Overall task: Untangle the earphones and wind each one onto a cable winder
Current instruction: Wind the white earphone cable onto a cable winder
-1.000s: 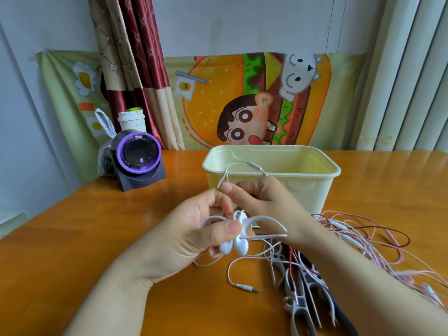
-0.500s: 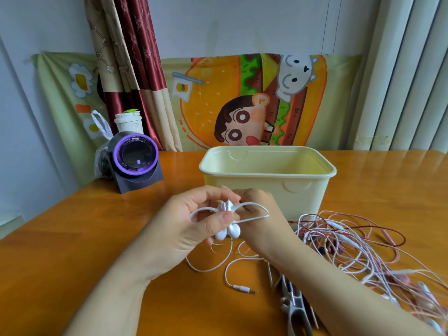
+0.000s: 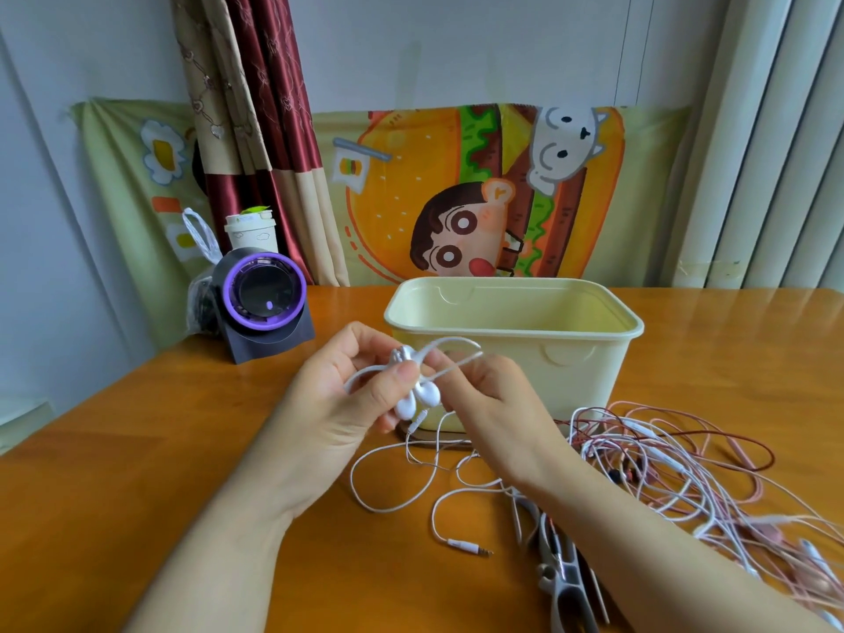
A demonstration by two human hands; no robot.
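Just in front of the box (image 3: 514, 325), my left hand (image 3: 347, 404) pinches the winder (image 3: 395, 356) and 2 earbuds (image 3: 422, 398); my right hand (image 3: 498, 404), alongside, pinches the cable (image 3: 456, 344), its slack hanging to the surface (image 3: 137, 450).

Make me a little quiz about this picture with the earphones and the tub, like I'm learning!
1. True or false: the white earphones lie inside the tub.
2. Where is the pink cable tangle? A in the tub; B on the table, right of the tub; C on the floor.
3. Fill in: the loose plug lies on the ____.
Key: 1 false; 2 B; 3 table.
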